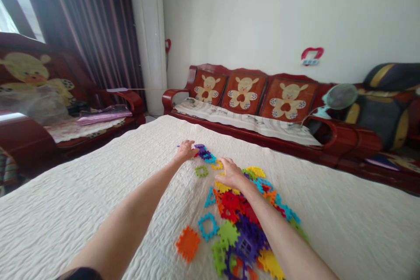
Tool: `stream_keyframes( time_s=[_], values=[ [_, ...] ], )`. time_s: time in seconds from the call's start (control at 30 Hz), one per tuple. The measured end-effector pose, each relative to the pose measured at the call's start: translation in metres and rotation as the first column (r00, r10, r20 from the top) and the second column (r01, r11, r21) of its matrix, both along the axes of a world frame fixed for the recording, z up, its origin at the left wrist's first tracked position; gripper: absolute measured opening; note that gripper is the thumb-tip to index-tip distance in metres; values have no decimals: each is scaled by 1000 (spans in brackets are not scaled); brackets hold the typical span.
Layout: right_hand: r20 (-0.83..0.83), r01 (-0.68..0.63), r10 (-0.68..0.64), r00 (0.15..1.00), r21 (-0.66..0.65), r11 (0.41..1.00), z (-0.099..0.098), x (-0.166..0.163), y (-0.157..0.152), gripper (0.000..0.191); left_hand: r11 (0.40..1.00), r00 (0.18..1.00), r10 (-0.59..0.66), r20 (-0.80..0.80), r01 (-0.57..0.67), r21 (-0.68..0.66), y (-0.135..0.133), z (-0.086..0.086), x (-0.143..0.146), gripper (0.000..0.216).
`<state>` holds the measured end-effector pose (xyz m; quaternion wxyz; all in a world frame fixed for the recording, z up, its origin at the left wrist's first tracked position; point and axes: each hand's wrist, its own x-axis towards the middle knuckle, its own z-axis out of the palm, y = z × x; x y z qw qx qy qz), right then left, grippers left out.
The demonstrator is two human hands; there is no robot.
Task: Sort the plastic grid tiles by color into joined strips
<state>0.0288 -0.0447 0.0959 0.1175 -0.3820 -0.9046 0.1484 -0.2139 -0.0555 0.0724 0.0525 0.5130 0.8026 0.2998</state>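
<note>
Both my arms reach forward over a cream quilted cover (82, 201). My left hand (185, 150) rests at the far end of a scatter of coloured plastic interlocking pieces, its fingers closed on a purple piece (199, 146). My right hand (230, 173) lies palm down on the pile, fingers curled over yellow pieces (218, 165); what it holds is hidden. A green ring-shaped piece (201, 171) lies between the hands. Nearer me lie red pieces (231, 204), an orange square piece (187, 243), a blue frame piece (208, 226) and purple pieces (246, 245).
A red wooden sofa (249, 96) with bear cushions stands beyond the cover. Another red seat (65, 113) with a pink bag is at the left, beside dark curtains. A small fan (339, 96) and dark cushions (383, 109) sit at the right.
</note>
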Motion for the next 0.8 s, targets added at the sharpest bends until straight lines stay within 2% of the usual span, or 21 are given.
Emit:
stream_keyframes(
  time_s=[0.1,0.17,0.3,0.4,0.53,0.67,0.8],
  values=[
    [-11,-58,57,998,-25,998,-12,-44,16,73,996,996,91,-12,-91,-22,8,-14,-19,54],
    [-22,-84,83,996,-17,996,-19,-69,29,81,993,993,108,-55,-111,-51,10,-26,-24,54],
    [50,-80,80,996,-6,997,-26,-109,60,94,996,980,-35,-195,18,-87,11,-46,-28,46],
    [136,-68,75,988,-52,996,-27,-129,86,101,989,967,-138,-214,125,-74,10,-52,-30,47],
    [131,-147,162,978,-117,982,-31,-141,114,99,988,970,-157,-186,152,-42,11,-55,-31,63],
    [81,-292,305,949,-146,945,-36,-140,117,82,964,946,-258,-197,267,18,13,-58,-32,53],
    [36,-246,250,968,-77,966,-39,-126,100,69,925,915,-352,-196,372,75,13,-63,-28,50]
  ],
)
